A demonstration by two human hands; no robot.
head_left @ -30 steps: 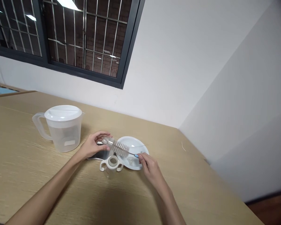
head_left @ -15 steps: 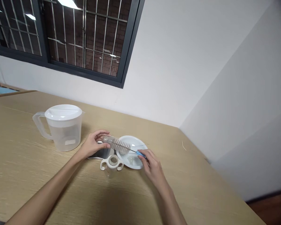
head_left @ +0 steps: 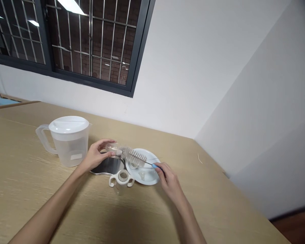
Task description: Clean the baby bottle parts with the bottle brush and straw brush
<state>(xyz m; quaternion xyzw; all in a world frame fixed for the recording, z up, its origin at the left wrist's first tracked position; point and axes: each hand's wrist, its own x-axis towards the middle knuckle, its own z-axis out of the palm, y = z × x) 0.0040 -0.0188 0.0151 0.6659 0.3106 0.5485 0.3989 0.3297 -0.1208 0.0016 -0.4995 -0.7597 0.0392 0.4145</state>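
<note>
Wrapped round a small clear bottle (head_left: 113, 148), my left hand (head_left: 98, 156) keeps it tilted on its side above a dark shiny tray. My right hand (head_left: 169, 178) pinches the blue handle of a bottle brush (head_left: 136, 156). Most of the white bristles show outside the bottle; the brush tip lies at its mouth, and how far it reaches in is hard to tell. Below stands a clear bottle with a white two-handled collar (head_left: 121, 183), upright and uncapped. A white plate (head_left: 149, 178) under the brush bears a clear teat (head_left: 142, 175) and a small ring-like part (head_left: 133, 165).
A lidded plastic pitcher (head_left: 70, 145) stands to the left of my left hand. The shiny dark tray (head_left: 108, 166) lies beside the plate. A thin pale strip (head_left: 199, 158) rests on the wooden table (head_left: 218, 203) at the right. Behind are a wall and a barred window.
My right hand has drawn the brush a little to the right, so more bristles show outside the bottle. My left hand has shifted slightly left with the bottle.
</note>
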